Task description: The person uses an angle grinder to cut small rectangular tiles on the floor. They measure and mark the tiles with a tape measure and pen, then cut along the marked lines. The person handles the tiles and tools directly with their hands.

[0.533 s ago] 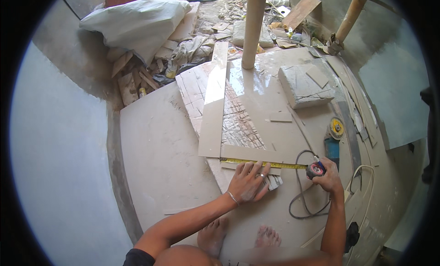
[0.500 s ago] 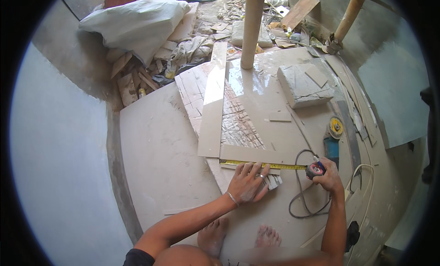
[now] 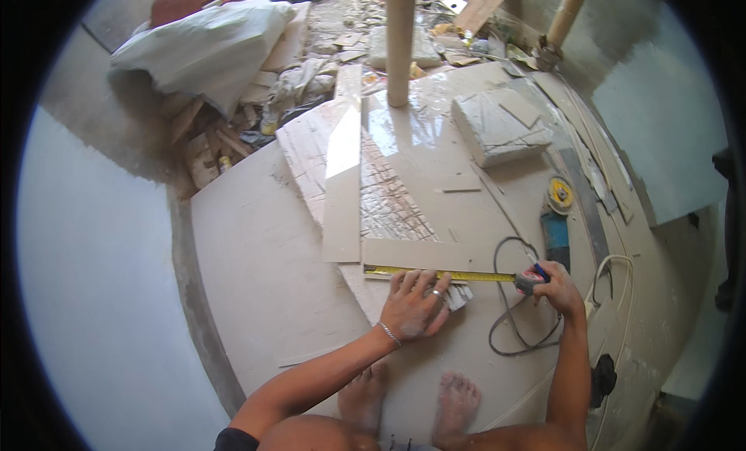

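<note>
My right hand (image 3: 558, 288) grips a black tape measure (image 3: 528, 282), along with a blue item, perhaps a pen. Its yellow blade (image 3: 486, 277) stretches leftward along a narrow beige tile strip (image 3: 416, 249). My left hand (image 3: 413, 302) lies over the blade with fingers apart, pressing it near the strip's lower edge. Under the strips is a scored foam board (image 3: 307, 156), crossed by a long upright-lying tile strip (image 3: 342, 210). Just above my right hand an angle grinder (image 3: 556, 222) with a yellow disc rests beside a looped dark cord (image 3: 505, 320).
A pale block (image 3: 493, 132) sits toward the back right, near a tan pole (image 3: 399, 47). Rubble and a white sack (image 3: 198, 47) fill the back. Long offcuts (image 3: 590, 148) line the right side; a wall (image 3: 93, 257) borders the left. My bare feet show below.
The whole view has shifted, with the background sitting higher and further left in the picture. Both hands remain on the tape, with little movement relative to the tile strip.
</note>
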A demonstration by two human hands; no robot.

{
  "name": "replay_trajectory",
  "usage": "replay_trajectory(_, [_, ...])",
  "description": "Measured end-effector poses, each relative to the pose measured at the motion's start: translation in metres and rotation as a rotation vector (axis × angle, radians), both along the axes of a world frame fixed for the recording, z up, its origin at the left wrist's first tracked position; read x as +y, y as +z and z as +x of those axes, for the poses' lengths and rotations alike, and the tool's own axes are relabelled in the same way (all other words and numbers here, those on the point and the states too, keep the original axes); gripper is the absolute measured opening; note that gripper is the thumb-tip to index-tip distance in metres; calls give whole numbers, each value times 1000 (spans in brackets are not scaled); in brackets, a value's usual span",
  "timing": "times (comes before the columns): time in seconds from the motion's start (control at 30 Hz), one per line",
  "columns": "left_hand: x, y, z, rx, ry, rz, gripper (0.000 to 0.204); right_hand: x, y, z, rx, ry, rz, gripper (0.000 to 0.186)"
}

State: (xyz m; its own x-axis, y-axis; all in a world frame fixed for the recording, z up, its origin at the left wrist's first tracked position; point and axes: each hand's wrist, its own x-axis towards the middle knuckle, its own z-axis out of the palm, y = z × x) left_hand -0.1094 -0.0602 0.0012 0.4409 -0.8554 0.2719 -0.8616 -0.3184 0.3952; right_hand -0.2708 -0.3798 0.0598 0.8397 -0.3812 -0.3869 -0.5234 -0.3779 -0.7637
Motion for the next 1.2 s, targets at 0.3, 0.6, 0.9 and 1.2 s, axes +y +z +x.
replay_trajectory(0.3, [-1, 5, 2, 6, -4, -58, 62, -8, -15, -6, -1, -28, 232, 44])
replay_trajectory(0.6, [-1, 4, 1, 11, -16, -87, 61, -11, -16, -7, 22, -38, 194, 53])
replay_trajectory(0.9, [1, 4, -2, -8, -5, -47, 62, -6, -12, -13, 1, -57, 168, 54])
replay_trajectory(1.2, [0, 5, -2, -22, 8, -57, 63, -2, -2, -11, 6, -41, 186, 54])
